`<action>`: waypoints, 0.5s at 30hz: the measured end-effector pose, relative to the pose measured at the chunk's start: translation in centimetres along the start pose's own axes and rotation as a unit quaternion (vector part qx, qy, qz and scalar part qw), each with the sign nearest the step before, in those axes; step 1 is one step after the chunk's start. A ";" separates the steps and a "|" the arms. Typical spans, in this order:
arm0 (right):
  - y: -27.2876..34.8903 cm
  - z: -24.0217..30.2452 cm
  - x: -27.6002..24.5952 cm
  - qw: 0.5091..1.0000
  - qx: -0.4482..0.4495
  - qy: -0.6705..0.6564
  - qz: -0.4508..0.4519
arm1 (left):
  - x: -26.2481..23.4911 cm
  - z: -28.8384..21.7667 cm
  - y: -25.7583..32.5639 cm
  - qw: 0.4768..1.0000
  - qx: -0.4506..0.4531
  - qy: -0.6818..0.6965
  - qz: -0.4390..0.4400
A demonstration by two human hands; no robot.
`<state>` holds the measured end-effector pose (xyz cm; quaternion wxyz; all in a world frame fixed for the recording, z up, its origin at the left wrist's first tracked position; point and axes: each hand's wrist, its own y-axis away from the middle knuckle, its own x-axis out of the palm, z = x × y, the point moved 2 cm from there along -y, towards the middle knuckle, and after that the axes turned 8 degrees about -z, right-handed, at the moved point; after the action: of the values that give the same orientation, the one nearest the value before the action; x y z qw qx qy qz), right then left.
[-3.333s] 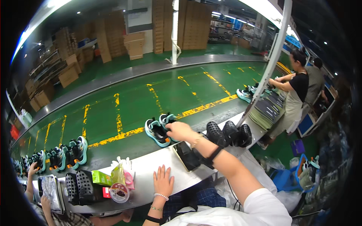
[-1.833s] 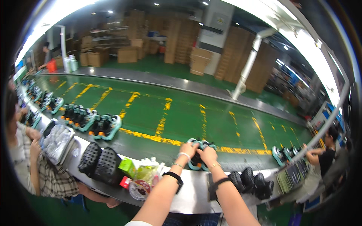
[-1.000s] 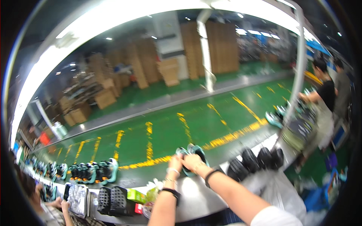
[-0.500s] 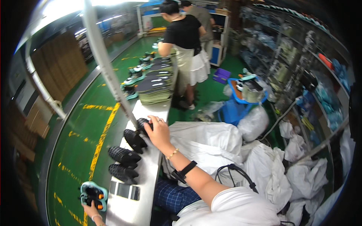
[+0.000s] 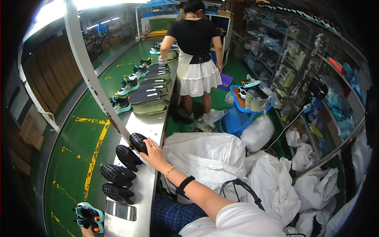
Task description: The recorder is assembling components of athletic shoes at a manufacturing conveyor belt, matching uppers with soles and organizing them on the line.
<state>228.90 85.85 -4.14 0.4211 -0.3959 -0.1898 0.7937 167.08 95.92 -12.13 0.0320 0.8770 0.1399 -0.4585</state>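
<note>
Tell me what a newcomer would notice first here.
Probably the right hand resting on the farthest of four black perforated shoe forms lined along the steel bench. Beyond it, a stack of insoles, and a person in a black top standing in the aisle.

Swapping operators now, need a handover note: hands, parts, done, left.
Right hand: resting on the end black perforated shoe form at the edge of the steel bench; grip not clear.
Left hand: only a sliver shows at the bottom edge by the teal shoe pair on the green conveyor; state unclear.
Three more black forms lie in a row on the bench; a phone lies near them.
Done: four forms lined up.
Left: none lifted off the bench yet.
</note>
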 end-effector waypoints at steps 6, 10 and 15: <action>-0.5 0.2 0.8 1.000 -0.007 0.022 -0.001 | -0.8 3.6 -1.7 0.998 -0.002 0.029 -0.064; -1.1 1.0 0.3 0.999 -0.026 -0.026 -0.025 | -2.7 1.5 -0.2 0.971 0.033 0.102 -0.216; -3.2 5.2 -3.6 0.969 0.088 -0.220 -0.065 | -3.6 -12.8 9.0 0.943 0.164 0.050 -0.286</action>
<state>227.61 84.86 2.78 0.4533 -0.1596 -0.2325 0.8456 177.79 88.91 -2.45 -0.2519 0.8149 0.3089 -0.4207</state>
